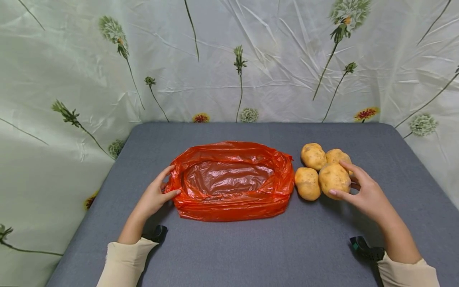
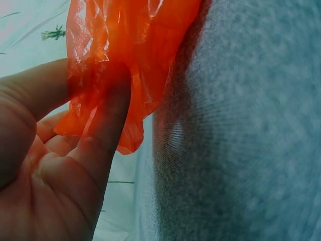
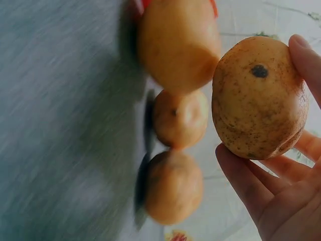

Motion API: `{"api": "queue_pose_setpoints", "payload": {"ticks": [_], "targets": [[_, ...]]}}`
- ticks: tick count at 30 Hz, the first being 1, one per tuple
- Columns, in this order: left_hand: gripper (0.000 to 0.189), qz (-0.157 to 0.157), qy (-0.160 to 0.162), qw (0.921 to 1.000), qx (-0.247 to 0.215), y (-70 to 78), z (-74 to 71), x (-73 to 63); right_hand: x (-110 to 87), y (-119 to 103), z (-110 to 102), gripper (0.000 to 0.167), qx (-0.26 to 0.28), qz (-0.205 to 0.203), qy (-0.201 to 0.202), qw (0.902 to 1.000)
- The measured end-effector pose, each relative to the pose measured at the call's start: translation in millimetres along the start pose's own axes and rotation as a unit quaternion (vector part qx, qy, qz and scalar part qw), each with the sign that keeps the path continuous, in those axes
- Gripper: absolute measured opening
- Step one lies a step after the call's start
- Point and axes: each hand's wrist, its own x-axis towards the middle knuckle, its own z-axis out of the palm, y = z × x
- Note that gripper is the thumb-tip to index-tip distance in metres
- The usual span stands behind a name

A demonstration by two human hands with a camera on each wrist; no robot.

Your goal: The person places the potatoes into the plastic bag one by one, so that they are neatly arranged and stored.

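A red plastic bag lies on the grey table with its mouth spread wide, facing up. At its left end my left hand pinches the rim; in the left wrist view the thin red film passes between thumb and fingers. My right hand grips a potato between thumb and fingers, held up off the table. The right wrist view shows a dark spot on this potato. Close by on the table sit three more potatoes, the nearest one right beside the bag's right end.
The other two potatoes, one at the back left and one at the back right, stand behind the held one. A flower-printed curtain hangs along the far edge of the table.
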Motion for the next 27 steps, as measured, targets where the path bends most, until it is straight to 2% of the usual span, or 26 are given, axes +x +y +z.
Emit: {"api": "queue_pose_setpoints", "payload": {"ticks": [13,27], "targets": [[0.07,-0.003,-0.005,1.0,0.007,2.4,-0.5,-1.2,29.4,-27,25,0.082,0.046,-0.081,-0.007,0.9956],[0.07,0.003,-0.007,0.9999,0.012,2.4,-0.8,-0.6,64.8,-63,57,0.08,0.078,-0.114,-0.061,0.9885]]}}
